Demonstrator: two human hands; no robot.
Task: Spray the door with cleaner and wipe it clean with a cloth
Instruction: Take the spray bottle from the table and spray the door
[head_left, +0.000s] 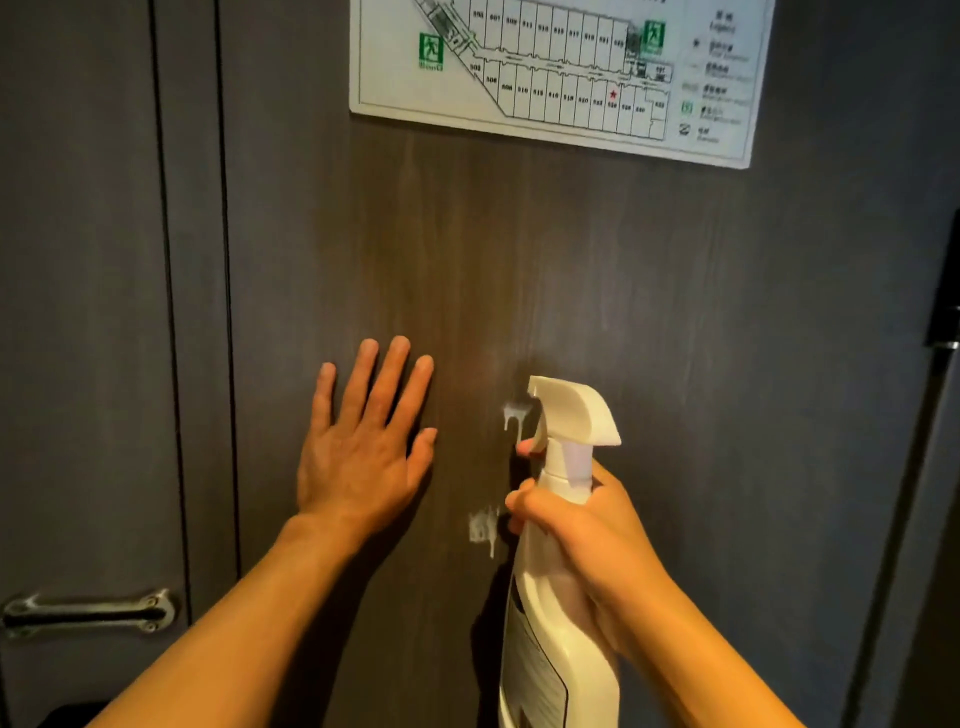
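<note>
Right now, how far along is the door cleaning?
Done: two white foam patches run down the dark wood-grain door. In hand: the right hand holds the white trigger spray bottle, a finger on its trigger; the left hand lies flat on the door. Left: all wiping; no cloth is visible.

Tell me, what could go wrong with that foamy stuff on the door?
The foam patches are already dripping, so they may streak down the door with no cloth in view. The spray bottle points close beside the bare left hand, so cleaner might land on skin.
</note>
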